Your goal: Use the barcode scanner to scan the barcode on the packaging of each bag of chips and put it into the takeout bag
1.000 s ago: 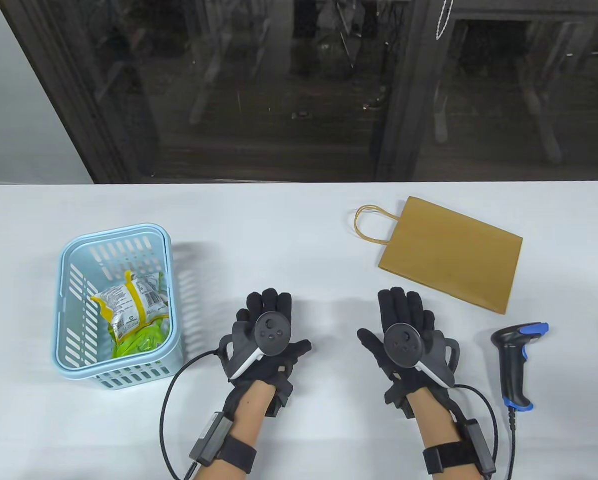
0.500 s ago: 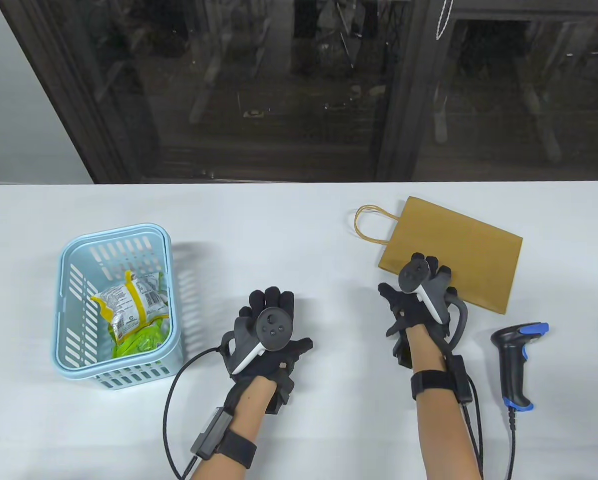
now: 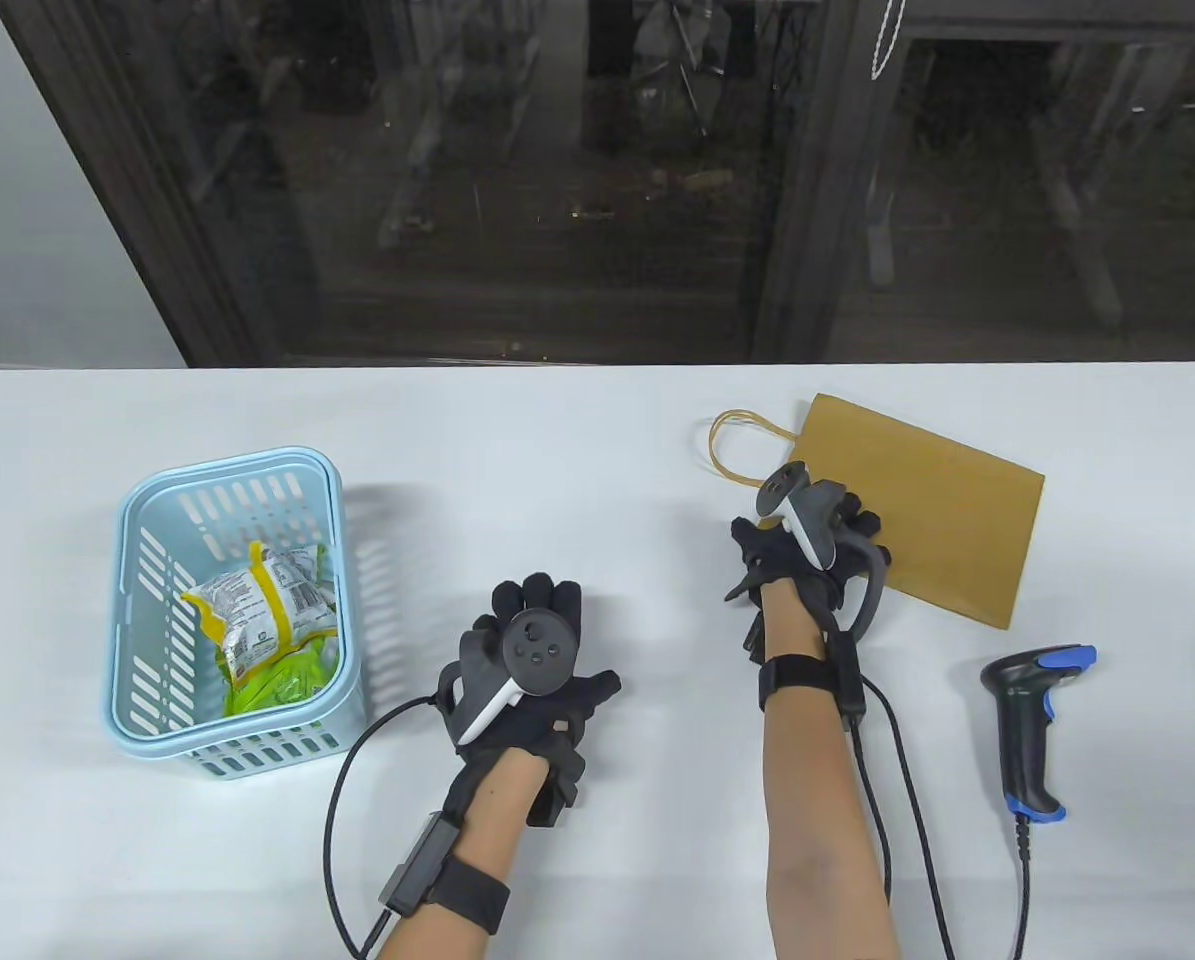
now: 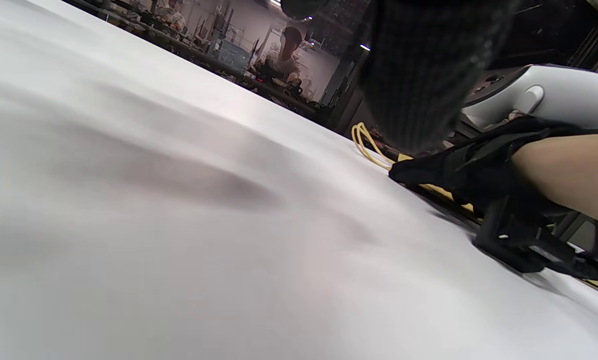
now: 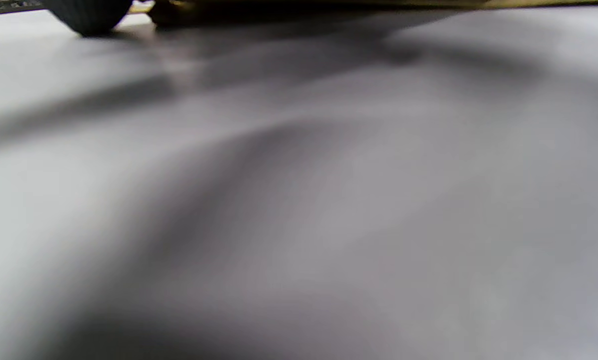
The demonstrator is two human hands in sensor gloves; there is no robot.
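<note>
The brown paper takeout bag (image 3: 942, 520) lies flat at the back right, its twine handle (image 3: 735, 447) pointing left. My right hand (image 3: 807, 540) is rolled on its side over the bag's near left corner, with its fingers (image 3: 865, 528) spread on the paper and its thumb on the table beside it. Whether anything is pinched is hidden. My left hand (image 3: 537, 650) rests flat and open on the table. A yellow-white bag of chips (image 3: 262, 605) and a green one (image 3: 287, 682) lie in the blue basket (image 3: 129, 640). The black and blue barcode scanner (image 3: 1032, 720) lies at the right, untouched.
The scanner's cable (image 3: 1025, 880) runs off the table's near edge. Glove cables trail by both wrists. In the left wrist view the right hand (image 4: 479, 165) and the bag's handle (image 4: 366, 142) show beyond a dark left fingertip (image 4: 419, 75). A dark window stands behind the table.
My right hand has moved forward and left from the table onto the bag's near left corner, rolling onto its side. The left hand has stayed almost still.
</note>
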